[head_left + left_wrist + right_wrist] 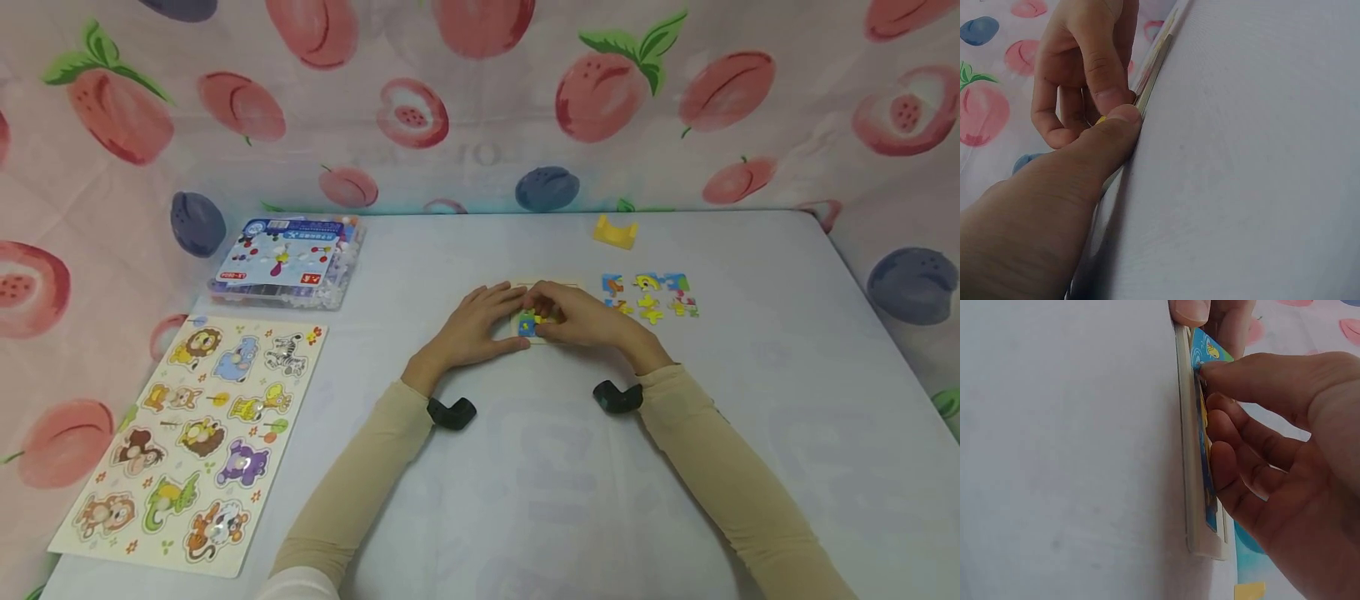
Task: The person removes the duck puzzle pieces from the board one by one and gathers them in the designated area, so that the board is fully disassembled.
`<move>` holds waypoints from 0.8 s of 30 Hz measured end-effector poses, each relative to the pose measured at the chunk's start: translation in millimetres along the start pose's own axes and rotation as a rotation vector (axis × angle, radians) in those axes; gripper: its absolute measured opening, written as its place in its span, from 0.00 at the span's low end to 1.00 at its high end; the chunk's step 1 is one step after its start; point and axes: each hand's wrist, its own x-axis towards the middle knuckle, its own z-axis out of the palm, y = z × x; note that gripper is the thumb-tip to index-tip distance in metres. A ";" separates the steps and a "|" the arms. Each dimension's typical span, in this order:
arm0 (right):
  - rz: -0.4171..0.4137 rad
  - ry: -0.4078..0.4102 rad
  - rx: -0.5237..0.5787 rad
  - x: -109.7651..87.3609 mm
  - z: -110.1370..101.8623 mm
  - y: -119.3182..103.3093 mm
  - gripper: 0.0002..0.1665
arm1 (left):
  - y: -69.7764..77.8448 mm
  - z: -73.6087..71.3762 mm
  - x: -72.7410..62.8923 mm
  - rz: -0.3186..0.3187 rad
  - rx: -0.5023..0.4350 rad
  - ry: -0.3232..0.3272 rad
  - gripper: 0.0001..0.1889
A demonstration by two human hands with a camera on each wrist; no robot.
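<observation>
Rests the left hand (480,325) along the left side of the puzzle tray (1192,487), at the centre of the head view, with fingers extended and loosely spread, thumb against the tray edge, and no piece in grasp; appears to brace the tray against sliding. Holds the right hand (581,315) over the same tray from the right, with thumb and finger brought together on a puzzle piece (1207,349), blue with a yellow duck, and the other fingers bent close to the pictured surface. Tilts that piece out of level with the tray at the top of the right wrist view, likely pinching near the edge for control over its angle. Cannot tell, because of covering fingers, the seating of its hidden edge. Has loose puzzle pieces (649,304) spread flat just right of the tray, probably for easy picking by the nearer hand. Locates a yellow plastic part (615,232) at upper right of centre on the table (525,500). Shows an animal board (255,327) at lower left and a clear plastic box (288,258) above it, both seemingly parked outside the working area.
</observation>
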 end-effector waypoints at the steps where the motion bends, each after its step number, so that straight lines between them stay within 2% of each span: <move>1: -0.004 0.002 0.002 0.0 -0.1 0.3 0.18 | -0.1 0.2 -0.1 -0.001 0.003 0.000 0.38; 6: -0.027 0.005 0.036 -0.3 -0.9 1.6 0.14 | -0.9 1.2 -0.2 0.001 0.008 0.001 0.38; 13: -0.005 -0.011 0.056 -2.6 -4.2 -1.5 0.07 | -1.8 1.0 0.0 0.022 0.018 0.014 0.37; 24: -0.004 -0.010 0.101 -8.1 -13.2 1.0 0.08 | -1.2 0.3 -0.2 0.025 0.022 0.017 0.37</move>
